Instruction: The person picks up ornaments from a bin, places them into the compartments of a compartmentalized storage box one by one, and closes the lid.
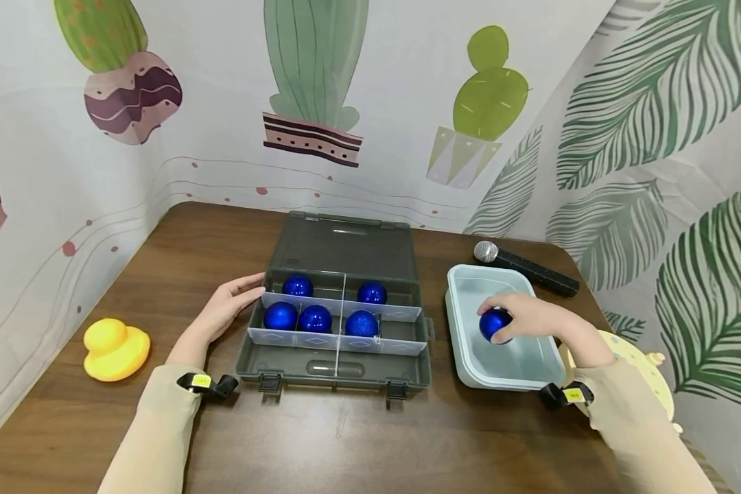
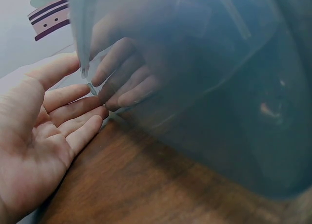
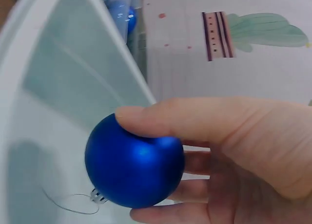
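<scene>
Blue ball [image 1: 496, 324]: your right hand [image 1: 527, 315] is pinching it over the tub [image 1: 456, 329], near the table's [image 1: 346, 446] right edge. Five others [image 1: 280, 316] are occupying the box [image 1: 287, 360], your relaxed left hand [image 1: 225, 305] touching its left edge; one is apparently remaining.

Narrow lane of table [image 1: 442, 361] here between box [image 1: 358, 383] and tub [image 1: 500, 384], and the tub's rim [image 1: 458, 329] lies between it and the right hand [image 1: 525, 319]! Microphone [image 1: 534, 271] crowds the tub's far corner. In the box, balls [image 1: 315, 319] and dividers [image 1: 401, 346] obstruct much of the middle row; the front compartments [image 1: 284, 355] offer free room.
</scene>
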Demonstrator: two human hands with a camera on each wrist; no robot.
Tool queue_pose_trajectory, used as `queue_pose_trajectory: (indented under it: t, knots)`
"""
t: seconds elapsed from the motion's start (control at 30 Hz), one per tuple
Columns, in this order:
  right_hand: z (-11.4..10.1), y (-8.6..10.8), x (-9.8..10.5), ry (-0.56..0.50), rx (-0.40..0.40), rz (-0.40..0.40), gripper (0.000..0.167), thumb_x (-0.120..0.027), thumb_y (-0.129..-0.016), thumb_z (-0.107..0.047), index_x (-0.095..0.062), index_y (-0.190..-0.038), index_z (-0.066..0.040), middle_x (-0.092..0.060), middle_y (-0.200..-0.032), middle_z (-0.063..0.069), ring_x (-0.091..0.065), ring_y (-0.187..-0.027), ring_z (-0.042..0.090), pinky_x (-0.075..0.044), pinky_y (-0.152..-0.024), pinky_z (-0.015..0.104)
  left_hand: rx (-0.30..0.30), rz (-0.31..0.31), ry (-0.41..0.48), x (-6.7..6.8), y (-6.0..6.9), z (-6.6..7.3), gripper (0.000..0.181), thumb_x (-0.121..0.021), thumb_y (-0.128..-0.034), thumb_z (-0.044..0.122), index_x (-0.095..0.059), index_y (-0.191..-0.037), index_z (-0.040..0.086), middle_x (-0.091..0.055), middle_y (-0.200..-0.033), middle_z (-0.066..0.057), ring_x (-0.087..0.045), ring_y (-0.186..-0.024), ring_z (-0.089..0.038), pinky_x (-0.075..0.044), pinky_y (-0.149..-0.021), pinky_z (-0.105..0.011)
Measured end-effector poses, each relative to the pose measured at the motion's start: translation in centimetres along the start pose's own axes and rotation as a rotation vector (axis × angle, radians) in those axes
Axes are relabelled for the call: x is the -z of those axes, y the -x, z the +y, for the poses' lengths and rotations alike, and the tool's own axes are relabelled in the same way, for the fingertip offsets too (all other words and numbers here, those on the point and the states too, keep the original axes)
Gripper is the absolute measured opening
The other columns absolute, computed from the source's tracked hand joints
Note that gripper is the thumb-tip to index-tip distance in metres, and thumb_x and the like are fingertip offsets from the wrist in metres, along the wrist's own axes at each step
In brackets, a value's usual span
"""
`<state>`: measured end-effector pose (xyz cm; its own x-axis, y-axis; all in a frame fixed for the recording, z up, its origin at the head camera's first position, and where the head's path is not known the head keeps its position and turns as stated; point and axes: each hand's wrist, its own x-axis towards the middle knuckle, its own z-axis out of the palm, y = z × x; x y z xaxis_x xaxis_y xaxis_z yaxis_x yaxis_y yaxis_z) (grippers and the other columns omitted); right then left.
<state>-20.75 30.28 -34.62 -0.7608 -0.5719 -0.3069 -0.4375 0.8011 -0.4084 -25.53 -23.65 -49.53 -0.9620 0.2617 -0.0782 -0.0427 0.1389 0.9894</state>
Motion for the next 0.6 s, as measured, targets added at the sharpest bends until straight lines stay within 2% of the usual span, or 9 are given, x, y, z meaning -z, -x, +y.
queue_pose_trajectory:
  t: [0.13, 0.33, 0.47, 0.6]
  knots:
    - [-0.5, -0.4, 0.7, 0.009, 0.026, 0.087, 0.047, -0.079, -0.080, -0.023, -0.062, -0.117, -0.001, -0.065, -0.113, 0.013, -0.058, -0.101, 0.029, -0.054, -0.081, 0.041, -0.001, -0.005, 0.003, 0.0, 0.1, 0.1, 0.062, -0.056, -0.1004, 0.027, -0.033, -0.150, -0.003, -0.034, -0.155, -0.021, -0.046, -0.127, -0.005, -0.041, -0.096, -0.007]
    - [-1.3, -1.6, 1.0, 0.076, 0.069, 0.239, 0.044, -0.078, -0.081, -0.023, -0.064, -0.118, -0.004, -0.066, -0.116, 0.014, -0.059, -0.102, 0.028, -0.053, -0.081, 0.042, -0.005, -0.003, 0.017, 0.0, 0.2, 0.2, 0.061, -0.056, -0.1006, 0.025, -0.034, -0.149, -0.003, -0.035, -0.154, -0.021, -0.048, -0.120, 0.003, -0.041, -0.096, -0.007]
    - [-2.1, -2.4, 1.1, 0.095, 0.071, 0.299, 0.045, -0.078, -0.081, -0.023, -0.064, -0.120, -0.005, -0.064, -0.119, 0.017, -0.060, -0.104, 0.032, -0.053, -0.083, 0.048, 0.000, 0.000, 0.008, -0.1, 0.3, 0.3, 0.061, -0.057, -0.1003, 0.026, -0.034, -0.149, -0.004, -0.035, -0.154, -0.021, -0.047, -0.121, 0.002, -0.041, -0.096, -0.008]
    - [-2.9, -3.3, 1.1, 0.068, 0.082, 0.341, 0.047, -0.078, -0.081, -0.022, -0.063, -0.122, -0.004, -0.064, -0.121, 0.017, -0.060, -0.107, 0.033, -0.053, -0.086, 0.051, -0.004, 0.004, -0.003, -0.1, 0.2, 0.3, 0.062, -0.057, -0.1003, 0.027, -0.034, -0.149, -0.004, -0.035, -0.154, -0.023, -0.047, -0.124, -0.001, -0.041, -0.096, -0.008]
